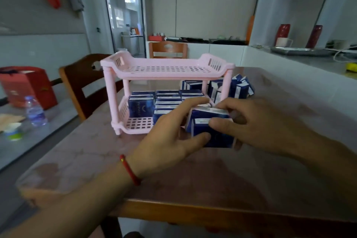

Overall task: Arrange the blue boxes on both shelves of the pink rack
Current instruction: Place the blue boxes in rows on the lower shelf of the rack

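A pink two-shelf rack stands on the table. Its top shelf holds nothing. Several blue boxes stand packed on its bottom shelf. In front of the rack's right end, both my hands hold a small stack of blue boxes. My left hand grips the stack from the left, thumb on its front. My right hand grips it from the right, thumb on top. More loose blue boxes lie behind the rack's right post.
The pink marble table has a wooden front edge. Two wooden chairs stand left and behind. A water bottle and a red bag sit on the side table at left. A white counter runs along the right.
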